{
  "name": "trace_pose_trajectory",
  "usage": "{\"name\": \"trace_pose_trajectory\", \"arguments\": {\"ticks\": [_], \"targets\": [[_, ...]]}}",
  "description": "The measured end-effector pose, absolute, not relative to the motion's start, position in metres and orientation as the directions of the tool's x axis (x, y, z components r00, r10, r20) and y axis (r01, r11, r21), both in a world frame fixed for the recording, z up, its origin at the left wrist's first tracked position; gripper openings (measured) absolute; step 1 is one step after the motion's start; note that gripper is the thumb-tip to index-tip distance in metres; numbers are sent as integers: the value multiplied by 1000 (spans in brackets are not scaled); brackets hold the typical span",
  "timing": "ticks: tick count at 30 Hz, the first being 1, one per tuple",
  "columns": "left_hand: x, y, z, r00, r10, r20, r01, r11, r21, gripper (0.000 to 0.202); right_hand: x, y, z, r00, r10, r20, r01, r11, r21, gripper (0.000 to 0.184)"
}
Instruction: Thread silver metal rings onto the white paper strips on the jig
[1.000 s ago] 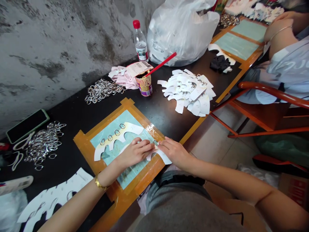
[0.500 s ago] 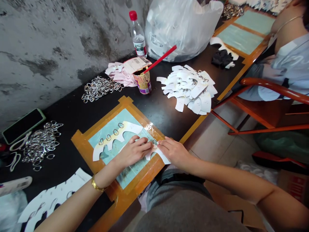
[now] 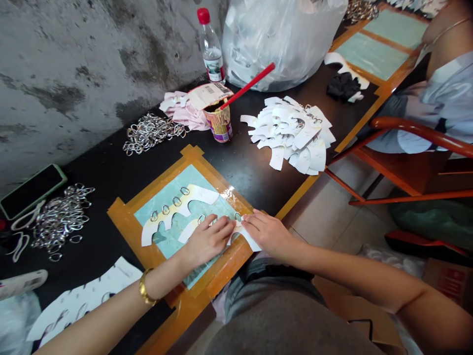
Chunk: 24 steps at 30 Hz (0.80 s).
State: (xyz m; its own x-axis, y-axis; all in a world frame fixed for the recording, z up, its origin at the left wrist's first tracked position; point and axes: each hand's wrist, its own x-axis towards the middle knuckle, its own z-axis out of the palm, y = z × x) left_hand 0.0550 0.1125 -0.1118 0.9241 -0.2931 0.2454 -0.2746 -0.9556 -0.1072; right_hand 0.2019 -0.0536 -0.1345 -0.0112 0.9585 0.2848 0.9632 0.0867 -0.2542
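Note:
A white scalloped paper strip (image 3: 189,231) lies on the pale green sheet (image 3: 148,215), oval metal rings along its upper edge. My left hand (image 3: 211,239) rests across the middle of this strip, fingers laid over it and hiding part of it. At the strip's right end, my right hand (image 3: 268,232) is closed on the paper, fingertips beside a ring (image 3: 237,216); its thumb is hidden. The two hands' fingertips are close together. Behind them lies a second scalloped strip (image 3: 201,194) with several rings standing along a yellowish band, touched by neither hand.
Loose ring piles (image 3: 61,219) lie left and at the back (image 3: 151,133). A paper cup (image 3: 219,123) with a red stick, a bottle (image 3: 212,49), a plastic bag (image 3: 277,44) and heaped white strips (image 3: 291,130) stand behind. A phone (image 3: 33,191) lies left. Another person sits by a chair (image 3: 417,128).
My left hand has lowered and its fingers have flattened onto the near strip, uncovering more of the strip's left end and its rings. My right hand stays at the strip's right end.

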Motion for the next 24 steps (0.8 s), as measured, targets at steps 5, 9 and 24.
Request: {"name": "trace_pose_trajectory", "arguments": {"ticks": [5, 9, 24], "targets": [[50, 91, -111, 973, -231, 23, -229, -969, -89, 22, 205, -54, -136, -10, 953, 303, 950, 104, -294, 24], [54, 96, -109, 974, -224, -39, -222, -974, 35, 21, 215, -51, -135, -28, 955, 295, 921, 140, -365, 23], [54, 117, -106, 963, -266, 32, -265, -929, 259, 20, 214, -43, -136, -86, 923, 376, 966, 169, -195, 19]]}}
